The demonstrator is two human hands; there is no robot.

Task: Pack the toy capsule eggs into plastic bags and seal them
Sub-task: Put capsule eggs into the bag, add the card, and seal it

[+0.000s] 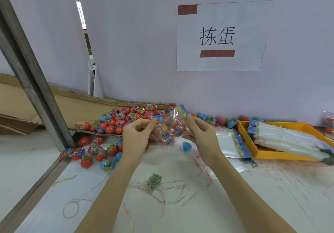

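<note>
Reading "拣蛋" in large black characters, a white paper sign [221,35] hangs on the pale wall behind the counter [180,205], with one dark red bar above the writing and another below it. Print on the egg wrappers is too small to read. Just in front of the wall, both hands hold a clear plastic bag [169,129] above the counter; several toy capsule eggs show through it, and its colourful header strip points up and slightly right, so the bag's long axis runs from lower left to upper right. The left hand [136,135] pinches a blue egg [158,119] between thumb and fingertips at the bag's upper left. The right hand [202,133] has its fingers curled on the bag's right edge near the header. A heap of red, blue and pink eggs [126,119] lies on flattened cardboard [81,104] behind the left hand, and more eggs are scattered on the counter below it. A loose blue egg [186,146] lies beside the right wrist. To the right, a yellow tray [249,142] holds a stack of empty bags [289,138]. A green wrapped piece [154,181] and a rubber band [70,209] lie nearer the person.
</note>
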